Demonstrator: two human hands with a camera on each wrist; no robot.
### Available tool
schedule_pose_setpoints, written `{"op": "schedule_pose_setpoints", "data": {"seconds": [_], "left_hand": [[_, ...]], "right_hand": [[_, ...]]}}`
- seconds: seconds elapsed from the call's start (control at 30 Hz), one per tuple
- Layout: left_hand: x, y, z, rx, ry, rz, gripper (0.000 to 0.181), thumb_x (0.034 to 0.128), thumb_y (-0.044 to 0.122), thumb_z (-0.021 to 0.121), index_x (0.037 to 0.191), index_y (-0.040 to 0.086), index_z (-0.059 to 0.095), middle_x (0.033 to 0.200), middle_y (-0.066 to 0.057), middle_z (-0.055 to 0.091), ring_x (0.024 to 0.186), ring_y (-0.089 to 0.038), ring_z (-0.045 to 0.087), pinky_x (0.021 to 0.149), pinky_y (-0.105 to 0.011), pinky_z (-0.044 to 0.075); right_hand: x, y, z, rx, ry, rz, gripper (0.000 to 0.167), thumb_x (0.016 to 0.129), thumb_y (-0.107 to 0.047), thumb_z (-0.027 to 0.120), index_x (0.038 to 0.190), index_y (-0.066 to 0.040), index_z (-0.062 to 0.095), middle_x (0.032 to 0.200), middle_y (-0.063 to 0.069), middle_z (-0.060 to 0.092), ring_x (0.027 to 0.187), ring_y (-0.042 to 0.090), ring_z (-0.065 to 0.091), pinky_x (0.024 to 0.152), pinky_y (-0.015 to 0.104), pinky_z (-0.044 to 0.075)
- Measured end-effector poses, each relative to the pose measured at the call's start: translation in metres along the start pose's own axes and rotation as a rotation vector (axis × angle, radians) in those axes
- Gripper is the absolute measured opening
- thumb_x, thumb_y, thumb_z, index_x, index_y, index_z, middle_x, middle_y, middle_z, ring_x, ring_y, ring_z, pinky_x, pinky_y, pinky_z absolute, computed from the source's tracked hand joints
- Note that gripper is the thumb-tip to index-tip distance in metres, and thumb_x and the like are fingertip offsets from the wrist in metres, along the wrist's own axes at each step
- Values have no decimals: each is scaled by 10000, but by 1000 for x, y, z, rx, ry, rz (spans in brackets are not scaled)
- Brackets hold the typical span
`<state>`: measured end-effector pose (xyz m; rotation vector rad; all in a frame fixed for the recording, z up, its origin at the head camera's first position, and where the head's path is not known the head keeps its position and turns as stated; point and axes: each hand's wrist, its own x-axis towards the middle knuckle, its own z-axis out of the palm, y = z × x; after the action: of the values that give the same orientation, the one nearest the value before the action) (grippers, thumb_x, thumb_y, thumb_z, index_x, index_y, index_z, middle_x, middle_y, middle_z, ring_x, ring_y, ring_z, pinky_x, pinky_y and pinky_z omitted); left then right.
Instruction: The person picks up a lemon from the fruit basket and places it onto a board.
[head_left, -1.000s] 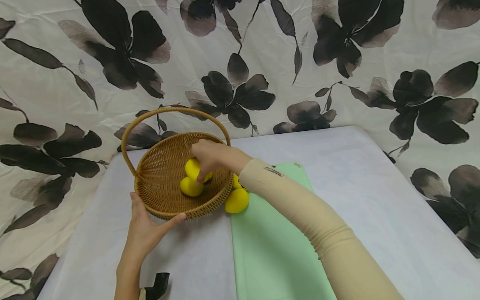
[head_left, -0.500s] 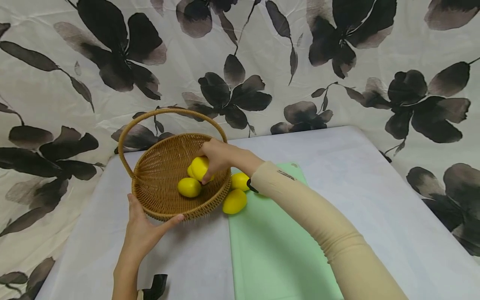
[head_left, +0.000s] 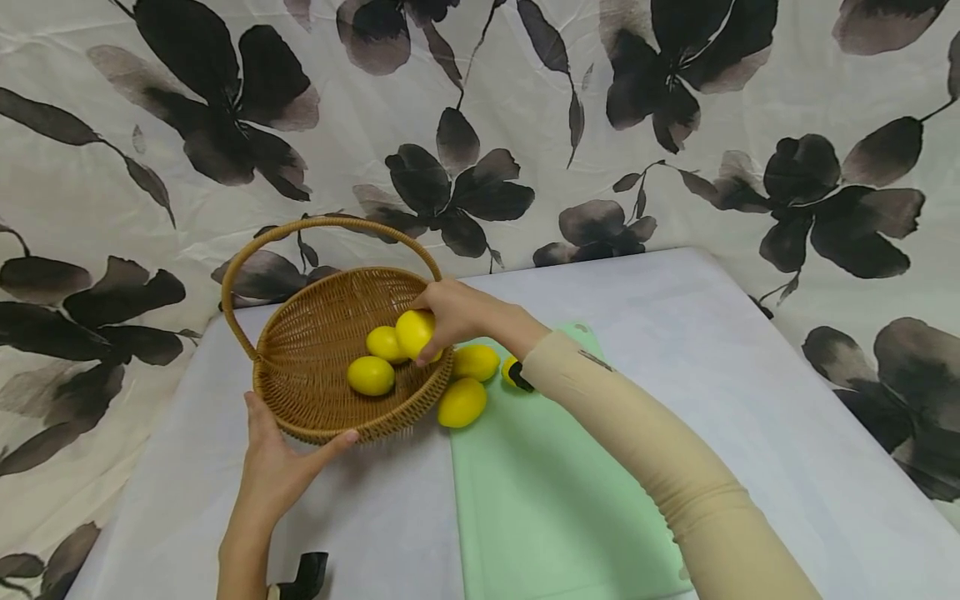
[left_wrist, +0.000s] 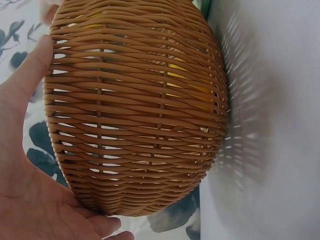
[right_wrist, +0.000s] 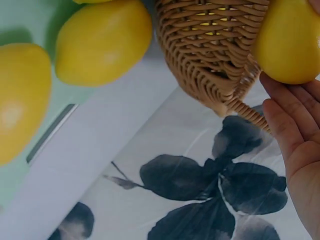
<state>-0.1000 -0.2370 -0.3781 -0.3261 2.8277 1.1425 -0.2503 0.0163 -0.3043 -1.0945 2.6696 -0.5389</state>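
In the head view my right hand [head_left: 457,317] holds a yellow lemon [head_left: 415,332] just inside the right rim of the wicker basket [head_left: 300,367]. The right wrist view shows this lemon [right_wrist: 290,45] against the fingers, close to the weave. Two more lemons lie in the basket, a front one [head_left: 371,376] and one behind [head_left: 384,342]. My left hand [head_left: 273,467] grips the basket's near left side, thumb and fingers spread along it. The left wrist view has the basket's outer weave [left_wrist: 135,110] tilted above the white surface, the left hand [left_wrist: 40,185] against its edge.
Several lemons lie outside the basket, among them a near one [head_left: 462,402] and another [head_left: 476,362] on the green cutting board [head_left: 555,500]. A third [head_left: 513,371] is partly behind the right wrist. Floral cloth [head_left: 480,83] hangs behind the white table [head_left: 660,317].
My right hand has moved right with its lemon toward the basket's rim. A lemon it had covered inside the basket now shows. The left hand keeps its grip.
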Motion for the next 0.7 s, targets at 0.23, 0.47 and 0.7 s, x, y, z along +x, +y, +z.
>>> {"op": "schedule_pose_setpoints", "data": {"seconds": [0.23, 0.47, 0.7], "left_hand": [[0, 0, 1, 3, 4, 4, 1373, 754, 528, 763, 1398, 150, -389, 1511, -85, -372, 1443, -427, -182, 1131, -672, 91], [-1, 0, 2, 8, 19, 13, 1371, 751, 525, 767, 1400, 155, -382, 1503, -57, -379, 1446, -405, -189, 1144, -656, 77], [-1, 0, 3, 8, 22, 15, 1366, 751, 530, 764, 1401, 165, -381, 1504, -46, -377, 1448, -407, -179, 1139, -662, 85]], "right_hand": [[-12, 7, 0, 48, 49, 17, 713, 699, -402, 847, 1296, -89, 614, 1149, 25, 678, 956, 140, 561, 823, 218, 495], [-23, 8, 1, 78, 78, 37, 751, 698, -402, 848, 1321, -73, 588, 1202, 61, 669, 979, 146, 578, 843, 222, 508], [-27, 9, 2, 108, 94, 30, 755, 703, -398, 845, 1326, -62, 581, 1223, 64, 667, 982, 143, 585, 852, 224, 508]]}}
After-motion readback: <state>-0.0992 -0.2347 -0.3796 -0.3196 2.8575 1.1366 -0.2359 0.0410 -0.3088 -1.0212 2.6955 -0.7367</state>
